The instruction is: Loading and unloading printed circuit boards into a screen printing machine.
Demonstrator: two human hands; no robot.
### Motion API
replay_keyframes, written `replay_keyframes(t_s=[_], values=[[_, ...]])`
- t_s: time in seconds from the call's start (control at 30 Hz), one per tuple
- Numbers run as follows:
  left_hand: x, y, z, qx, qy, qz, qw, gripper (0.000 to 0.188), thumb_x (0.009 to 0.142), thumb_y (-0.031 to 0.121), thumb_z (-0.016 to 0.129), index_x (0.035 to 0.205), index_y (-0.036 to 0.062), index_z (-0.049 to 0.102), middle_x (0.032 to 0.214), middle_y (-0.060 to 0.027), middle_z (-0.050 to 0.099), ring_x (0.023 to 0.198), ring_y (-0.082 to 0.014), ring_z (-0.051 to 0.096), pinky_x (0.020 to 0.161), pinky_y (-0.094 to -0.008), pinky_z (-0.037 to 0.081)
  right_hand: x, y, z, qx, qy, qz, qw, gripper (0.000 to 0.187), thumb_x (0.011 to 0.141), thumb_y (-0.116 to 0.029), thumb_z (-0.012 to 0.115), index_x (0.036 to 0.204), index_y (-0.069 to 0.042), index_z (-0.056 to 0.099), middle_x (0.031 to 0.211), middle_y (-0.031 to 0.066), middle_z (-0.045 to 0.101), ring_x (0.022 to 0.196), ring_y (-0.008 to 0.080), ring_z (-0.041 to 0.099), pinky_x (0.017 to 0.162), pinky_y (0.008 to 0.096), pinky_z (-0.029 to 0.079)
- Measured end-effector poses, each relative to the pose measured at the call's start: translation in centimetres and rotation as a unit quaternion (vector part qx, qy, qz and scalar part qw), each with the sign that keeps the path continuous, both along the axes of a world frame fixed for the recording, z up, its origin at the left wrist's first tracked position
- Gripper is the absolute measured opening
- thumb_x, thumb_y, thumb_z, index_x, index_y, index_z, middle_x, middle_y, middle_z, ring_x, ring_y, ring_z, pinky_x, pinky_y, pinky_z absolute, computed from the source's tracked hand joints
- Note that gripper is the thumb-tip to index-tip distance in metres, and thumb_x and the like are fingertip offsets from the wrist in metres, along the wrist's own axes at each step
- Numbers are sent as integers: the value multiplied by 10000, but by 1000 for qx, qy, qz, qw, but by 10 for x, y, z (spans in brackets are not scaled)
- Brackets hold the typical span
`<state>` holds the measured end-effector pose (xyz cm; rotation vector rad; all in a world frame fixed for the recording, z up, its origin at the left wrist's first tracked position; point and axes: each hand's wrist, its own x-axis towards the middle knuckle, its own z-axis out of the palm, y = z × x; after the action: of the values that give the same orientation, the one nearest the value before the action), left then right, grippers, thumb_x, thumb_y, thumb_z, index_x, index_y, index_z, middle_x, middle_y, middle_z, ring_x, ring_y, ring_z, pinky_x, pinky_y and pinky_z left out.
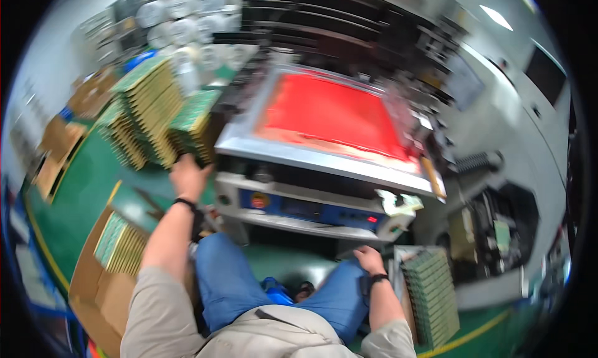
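My left hand [190,179] reaches forward to the near end of a short stack of green circuit boards [194,112]. Its thumb stands apart from the fingers, whose tips are blurred against the lowest boards; whether they touch is unclear. A taller, stepped stack of boards [146,96] rises just left of it. Beside my right knee, my right hand [369,259] is loosely curled, with nothing visible in it. Close to that hand, a crate [405,274] is packed with rows of green boards [433,289].
A screen-printing machine with a red mesh screen [333,115] in a metal frame stands ahead. A wooden-handled tool [431,174] lies on its right corner. At the lower left, an open cardboard box [93,283] holds boards. White round containers [180,15] are piled at the back.
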<state>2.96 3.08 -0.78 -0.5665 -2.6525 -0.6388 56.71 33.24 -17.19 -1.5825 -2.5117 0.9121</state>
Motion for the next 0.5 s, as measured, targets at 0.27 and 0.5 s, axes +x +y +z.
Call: replay_keyframes(t_s=[0.27, 0.5], values=[[3, 7, 0, 11, 7, -8, 1000, 550, 774, 439, 838, 1073, 46, 596, 1031, -224, 687, 1027, -458, 628, 881, -564, 504, 0, -9, 22, -28, -46, -29, 998, 423, 886, -447, 639, 1142, -131, 756, 1178, 143, 729, 1131, 348, 671, 990, 442, 523], [-6, 5, -12, -6, 32, -4, 999, 574, 786, 466, 819, 1103, 46, 589, 1086, -186, 680, 1074, -430, 601, 904, -554, 480, -1, -11, 21, -26, -52, -28, 998, 415, 895, -444, 629, 1146, -137, 752, 1173, 140, 731, 1128, 347, 671, 983, 445, 526]])
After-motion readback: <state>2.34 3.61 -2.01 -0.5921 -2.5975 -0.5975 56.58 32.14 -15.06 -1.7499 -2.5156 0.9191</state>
